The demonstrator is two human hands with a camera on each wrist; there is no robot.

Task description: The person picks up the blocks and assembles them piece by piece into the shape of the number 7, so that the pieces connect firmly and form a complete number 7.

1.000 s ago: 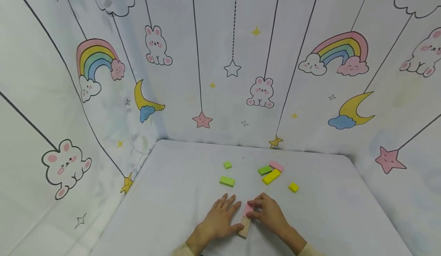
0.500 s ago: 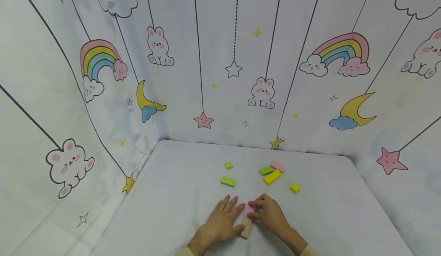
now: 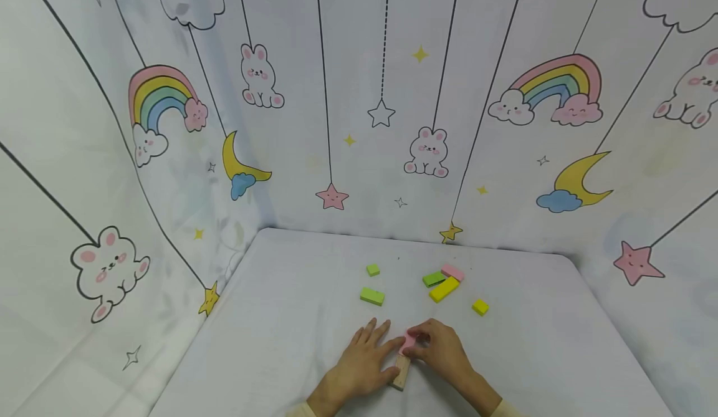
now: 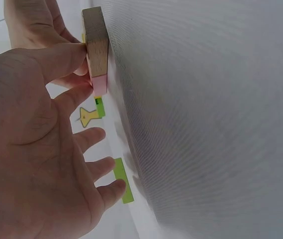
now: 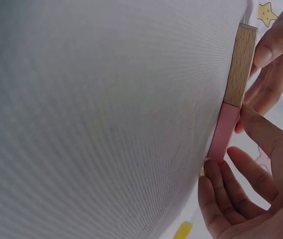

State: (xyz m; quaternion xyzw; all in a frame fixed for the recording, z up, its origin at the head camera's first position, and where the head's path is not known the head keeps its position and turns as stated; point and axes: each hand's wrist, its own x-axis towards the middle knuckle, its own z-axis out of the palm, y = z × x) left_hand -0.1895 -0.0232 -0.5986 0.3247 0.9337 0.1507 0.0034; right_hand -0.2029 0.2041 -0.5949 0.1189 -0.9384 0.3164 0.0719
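A plain wooden block (image 3: 401, 374) and a pink block (image 3: 408, 343) lie end to end in one line on the white table, touching each other. My left hand (image 3: 361, 362) is flat beside them with spread fingers; its thumb touches the wooden block's side and its index fingertip reaches the pink block. My right hand (image 3: 447, 351) pinches the pink block, its thumb near the joint and fingertips at the far end. In the right wrist view, the pink block (image 5: 224, 131) meets the wooden block (image 5: 241, 67) end to end.
Beyond the hands lie a light green block (image 3: 372, 296), a small green cube (image 3: 373, 270), a yellow cube (image 3: 480, 306), and a cluster of a green block (image 3: 433, 278), a yellow block (image 3: 444, 289) and a pink block (image 3: 453, 272). A printed cloth wall (image 3: 359, 167) surrounds the table.
My left index finger has moved right and now touches the pink block's side. The right hand keeps its pinch on that block. The head view has shifted slightly.
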